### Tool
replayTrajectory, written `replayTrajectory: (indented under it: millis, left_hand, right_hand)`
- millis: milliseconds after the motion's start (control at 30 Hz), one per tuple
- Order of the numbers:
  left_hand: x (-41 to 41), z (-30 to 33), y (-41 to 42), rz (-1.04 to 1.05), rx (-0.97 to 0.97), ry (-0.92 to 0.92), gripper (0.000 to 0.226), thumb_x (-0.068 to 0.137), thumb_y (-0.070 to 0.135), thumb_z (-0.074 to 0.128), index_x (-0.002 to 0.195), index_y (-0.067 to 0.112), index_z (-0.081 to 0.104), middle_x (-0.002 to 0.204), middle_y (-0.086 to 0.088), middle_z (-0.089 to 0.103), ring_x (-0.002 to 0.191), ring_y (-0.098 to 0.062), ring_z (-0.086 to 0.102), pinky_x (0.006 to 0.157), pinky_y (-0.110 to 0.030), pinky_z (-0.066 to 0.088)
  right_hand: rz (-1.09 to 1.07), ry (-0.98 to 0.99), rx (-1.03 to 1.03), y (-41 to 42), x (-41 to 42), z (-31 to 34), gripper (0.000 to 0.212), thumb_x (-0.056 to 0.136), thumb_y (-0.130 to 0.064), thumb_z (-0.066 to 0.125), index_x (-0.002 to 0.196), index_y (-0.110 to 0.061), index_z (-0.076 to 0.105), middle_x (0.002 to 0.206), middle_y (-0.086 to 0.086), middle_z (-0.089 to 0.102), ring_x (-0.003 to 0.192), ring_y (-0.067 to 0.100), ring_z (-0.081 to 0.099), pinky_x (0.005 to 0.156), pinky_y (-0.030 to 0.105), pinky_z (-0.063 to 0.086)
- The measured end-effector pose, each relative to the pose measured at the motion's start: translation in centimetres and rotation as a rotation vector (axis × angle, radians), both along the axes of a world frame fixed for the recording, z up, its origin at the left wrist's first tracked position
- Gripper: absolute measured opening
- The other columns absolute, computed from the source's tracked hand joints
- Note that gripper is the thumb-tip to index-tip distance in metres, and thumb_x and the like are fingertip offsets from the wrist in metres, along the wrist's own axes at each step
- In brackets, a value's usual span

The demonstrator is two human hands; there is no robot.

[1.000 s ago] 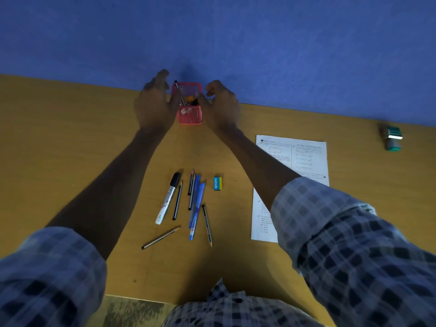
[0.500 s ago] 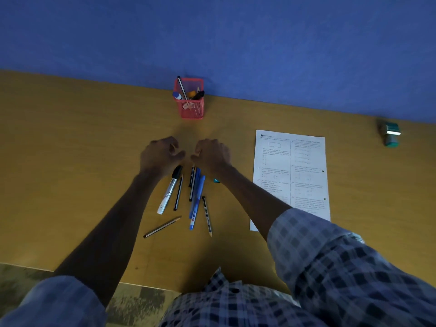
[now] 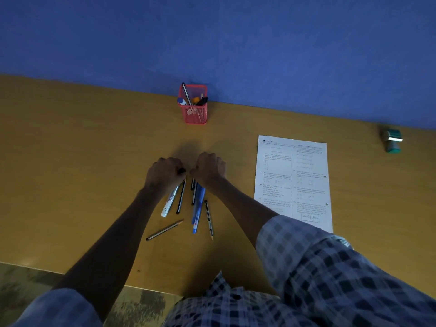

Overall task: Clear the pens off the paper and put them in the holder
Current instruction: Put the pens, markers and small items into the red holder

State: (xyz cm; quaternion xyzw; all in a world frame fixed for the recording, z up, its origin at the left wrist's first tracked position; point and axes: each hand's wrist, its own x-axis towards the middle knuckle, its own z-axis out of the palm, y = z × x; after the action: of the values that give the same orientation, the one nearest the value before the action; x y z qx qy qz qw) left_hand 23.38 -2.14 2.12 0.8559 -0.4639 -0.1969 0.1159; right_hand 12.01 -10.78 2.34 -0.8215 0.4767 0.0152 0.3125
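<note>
A red mesh holder (image 3: 193,114) with several pens in it stands at the back of the desk against the wall. Several loose pens lie on the bare wood left of the printed paper (image 3: 306,185): a white marker (image 3: 168,204), a black pen (image 3: 181,199), blue pens (image 3: 197,208) and two pencils (image 3: 165,230) (image 3: 209,218). My left hand (image 3: 165,173) curls round the marker's black cap. My right hand (image 3: 208,168) is curled over the top ends of the blue pens; its grip is hidden.
A green stamp (image 3: 392,140) sits at the far right near the blue wall. The desk's front edge (image 3: 70,273) runs close to my body. No pens lie on the paper.
Both hands came back from the holder to the pile of pens and have curled down onto the pens' top ends. The small blue eraser is now hidden under my right hand.
</note>
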Motion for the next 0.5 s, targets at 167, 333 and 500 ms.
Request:
replayTrajectory:
  millis: [167,333,500]
  left_hand:
    - [0.6,1.0,-0.6,-0.03,-0.042,-0.018,0.021,0.081,0.033,0.068,0.086,0.013,0.072,0.084,-0.009,0.073,0.081,-0.031,0.068,0.069,-0.039,0.056]
    - [2.6,2.6,-1.7,-0.046,-0.272,-0.026,0.012,0.078,0.021,0.071,0.086,0.012,0.075,0.081,-0.004,0.075,0.075,-0.023,0.071,0.073,-0.036,0.057]
    - [3.6,5.0,-3.4,0.011,-0.473,-0.009,0.012,0.075,0.019,0.07,0.084,0.013,0.075,0.077,-0.002,0.075,0.068,-0.016,0.07,0.07,-0.024,0.052]
  right_hand:
    - [-0.006,0.009,-0.056,1.0,0.5,-0.1,0.035,0.084,-0.033,0.064,0.109,-0.009,0.064,0.112,0.017,0.066,0.107,0.037,0.061,0.074,0.034,0.042]
    - [-0.035,-0.007,-0.028,1.1,0.5,-0.3,0.03,0.082,-0.028,0.064,0.106,-0.01,0.063,0.108,0.014,0.065,0.104,0.035,0.061,0.078,0.035,0.046]
    - [-0.09,-0.108,0.055,0.2,0.3,0.2,0.026,0.071,-0.028,0.073,0.087,-0.01,0.064,0.085,0.007,0.065,0.086,0.032,0.068,0.068,0.036,0.054]
